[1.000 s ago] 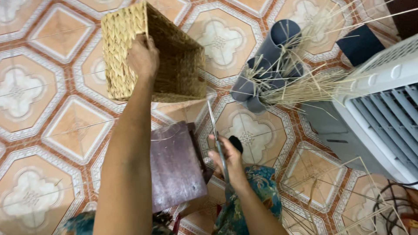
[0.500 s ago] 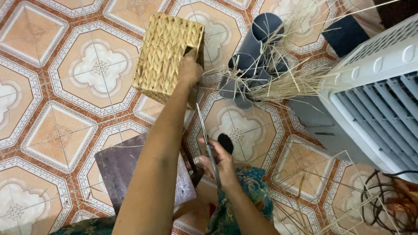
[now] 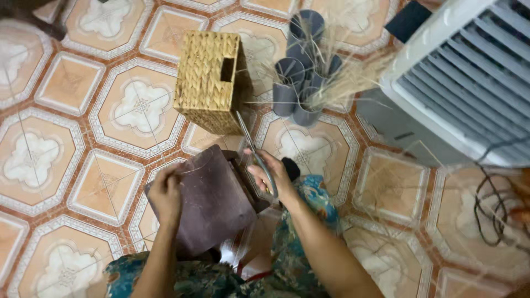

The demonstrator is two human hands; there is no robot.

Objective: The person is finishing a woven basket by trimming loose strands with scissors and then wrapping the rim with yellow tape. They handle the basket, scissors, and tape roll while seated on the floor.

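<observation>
Down on the patterned tile floor (image 3: 61, 165), my left hand (image 3: 164, 194) rested on the near left edge of a dark purple-brown board (image 3: 212, 201), fingers curled over its rim and gripping it. That board lay tilted across my lap, above the blue-green flowered fabric (image 3: 309, 198) of my clothes. Beyond it, a woven straw box (image 3: 207, 80) with a rectangular slot in one side sat on the floor, apart from both hands. Just right of the board, my right hand (image 3: 273, 179) was closed around the handles of a pair of scissors (image 3: 255, 154), whose blades pointed up toward the lower corner of the box. Farther right stood a cluster of grey plastic tubes (image 3: 301, 83) with loose dry straw (image 3: 353, 77) spilling across them. At the far right edge was a white slatted air cooler (image 3: 469, 83), with dark cables (image 3: 488, 207) coiled on the floor below it.
</observation>
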